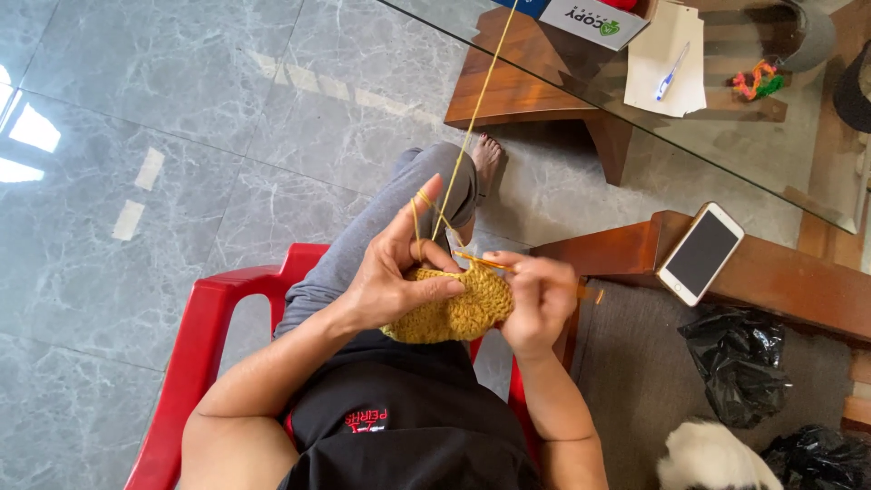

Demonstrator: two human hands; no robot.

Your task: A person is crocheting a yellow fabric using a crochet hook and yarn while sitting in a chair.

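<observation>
Seated on a red plastic chair, the person keeps the mustard crochet piece over the lap — left hand pinching it, one finger raised to tension the yarn; right hand grips the hook.

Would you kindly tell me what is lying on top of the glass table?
On the glass table lie a sheet of white paper with a blue pen on it, a colourful small item and a box at the edge. The frame cuts off the rest.
</observation>
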